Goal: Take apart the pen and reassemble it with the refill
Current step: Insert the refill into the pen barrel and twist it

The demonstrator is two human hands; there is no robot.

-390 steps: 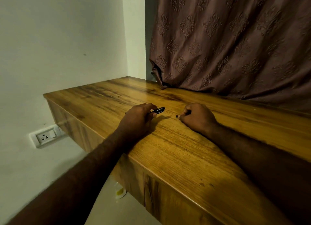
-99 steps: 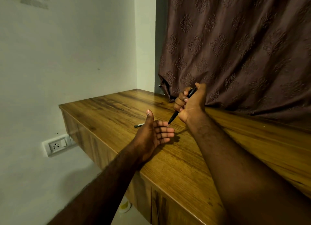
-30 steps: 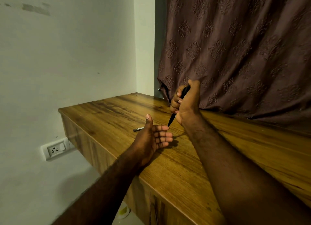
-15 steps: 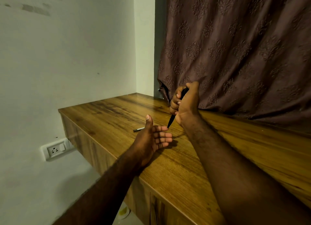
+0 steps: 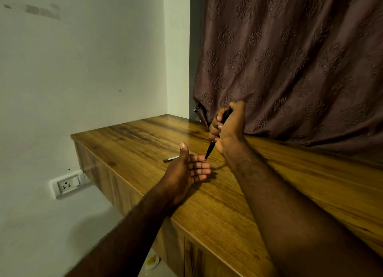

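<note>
My right hand [image 5: 228,129], raised over the bench [image 5: 321,185] in front of the brown curtain [image 5: 300,65], grips the black pen [image 5: 211,149] in a fist. The fingers are curled round the barrel, the thumb is at its top, and the tip angles down to the left. The tip meets, or all but meets, the index fingertip of my left hand [image 5: 186,170]. That hand is held flat-fingered with the thumb up, near the bench's left edge. A slim pale rod [image 5: 171,159] lies flat on the bench just beyond that thumb. A wall socket [image 5: 67,184] sits below the left edge.
</note>
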